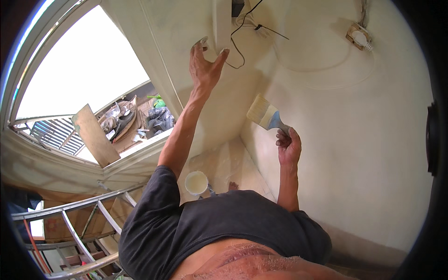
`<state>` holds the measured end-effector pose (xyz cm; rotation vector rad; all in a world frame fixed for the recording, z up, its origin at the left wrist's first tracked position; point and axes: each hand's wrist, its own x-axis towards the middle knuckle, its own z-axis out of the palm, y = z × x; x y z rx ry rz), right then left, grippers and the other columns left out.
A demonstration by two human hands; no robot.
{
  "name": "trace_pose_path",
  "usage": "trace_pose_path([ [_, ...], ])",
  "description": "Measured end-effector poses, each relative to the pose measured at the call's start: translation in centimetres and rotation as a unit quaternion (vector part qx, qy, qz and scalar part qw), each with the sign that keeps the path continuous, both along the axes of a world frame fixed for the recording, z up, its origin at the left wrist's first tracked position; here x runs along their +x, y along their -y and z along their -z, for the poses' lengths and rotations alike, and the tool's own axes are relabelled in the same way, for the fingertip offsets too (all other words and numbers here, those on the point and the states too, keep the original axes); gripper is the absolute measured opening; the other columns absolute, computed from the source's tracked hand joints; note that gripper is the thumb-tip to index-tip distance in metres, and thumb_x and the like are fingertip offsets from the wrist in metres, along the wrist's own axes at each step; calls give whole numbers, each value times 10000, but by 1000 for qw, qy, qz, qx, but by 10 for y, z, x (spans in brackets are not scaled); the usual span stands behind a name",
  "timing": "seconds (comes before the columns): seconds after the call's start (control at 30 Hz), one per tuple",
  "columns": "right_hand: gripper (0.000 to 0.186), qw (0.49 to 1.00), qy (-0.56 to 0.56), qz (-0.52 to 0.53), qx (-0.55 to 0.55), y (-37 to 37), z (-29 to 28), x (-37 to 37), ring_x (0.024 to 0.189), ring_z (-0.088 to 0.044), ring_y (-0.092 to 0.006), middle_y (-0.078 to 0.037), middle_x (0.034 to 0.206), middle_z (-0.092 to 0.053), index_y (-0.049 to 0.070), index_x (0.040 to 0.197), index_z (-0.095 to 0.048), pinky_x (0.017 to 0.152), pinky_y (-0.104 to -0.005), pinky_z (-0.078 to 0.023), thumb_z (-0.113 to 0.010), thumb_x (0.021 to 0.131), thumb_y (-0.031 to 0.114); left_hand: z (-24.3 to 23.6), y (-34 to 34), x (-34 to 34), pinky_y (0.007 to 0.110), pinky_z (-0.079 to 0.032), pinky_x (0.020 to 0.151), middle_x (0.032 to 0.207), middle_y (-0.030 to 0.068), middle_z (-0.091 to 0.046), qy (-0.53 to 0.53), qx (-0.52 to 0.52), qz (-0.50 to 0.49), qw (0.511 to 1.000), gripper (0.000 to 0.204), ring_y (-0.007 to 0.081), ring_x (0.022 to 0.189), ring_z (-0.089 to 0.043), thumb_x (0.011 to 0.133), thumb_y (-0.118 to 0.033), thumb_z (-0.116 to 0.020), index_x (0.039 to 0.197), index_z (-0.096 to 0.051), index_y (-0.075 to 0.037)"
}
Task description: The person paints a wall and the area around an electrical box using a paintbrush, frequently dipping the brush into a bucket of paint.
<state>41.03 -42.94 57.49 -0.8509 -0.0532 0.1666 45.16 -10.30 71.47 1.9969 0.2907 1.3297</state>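
My left hand (205,67) is raised with thumb and fingers apart beside the lower end of a white vertical casing (222,25), its thumb at the casing. Whitish material marks its fingertips; whether they hold anything small is unclear. A dark loose cable (235,44) hangs just right of it. My right hand (289,147) is closed round the handle of a wide paintbrush (266,115), whose pale bristles point up and left, near the cream wall. On the floor below, a white bucket of pale paint (196,182) stands near my bare foot (233,185).
A metal ladder (72,228) lies at lower left. Above it, a window opening (70,56) has a board (95,135) leaning in it and piled debris (130,119) beyond. An outlet box (359,37) with exposed wires sits high on the right wall.
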Motion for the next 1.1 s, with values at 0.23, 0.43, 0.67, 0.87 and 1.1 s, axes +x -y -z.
trace_pose_path([
  [0.23,305,999,33,41,-3,13,-35,-2,670,-696,-183,-134,831,-723,-16,1061,-660,519,-270,-534,-620,950,265,-26,44,41,468,-514,804,1106,214,-631,-2,-39,-6,999,599,366,921,-646,736,-326,-805,1167,-573,20],
  [0.43,264,993,91,70,32,3,-69,-16,687,-612,-125,-90,849,-697,26,1009,-653,557,-245,-459,-603,974,284,-15,79,83,511,-346,918,1184,237,-537,51,-33,-36,998,735,385,1101,-504,823,-333,-733,1350,-385,42],
  [0.67,235,981,84,175,22,0,-99,-46,731,-609,-106,-61,859,-678,61,984,-645,577,-240,-438,-616,979,294,-24,87,92,550,-332,957,1144,236,-594,21,-94,32,995,739,405,1105,-527,861,-385,-698,1340,-319,31],
  [0.87,303,958,39,283,-38,32,-44,-54,767,-675,-152,-99,901,-715,9,1085,-653,584,-259,-492,-585,976,284,-38,101,78,536,-456,867,1126,276,-599,56,-177,225,956,694,455,1020,-596,859,-284,-696,1293,-273,56],
  [1.1,299,965,14,224,-139,-15,54,-32,833,-723,-231,-143,978,-718,-12,1147,-628,621,-305,-565,-615,969,227,-67,141,62,515,-466,868,1127,310,-550,44,-215,302,928,677,446,996,-590,868,-268,-679,1278,-262,73],
])
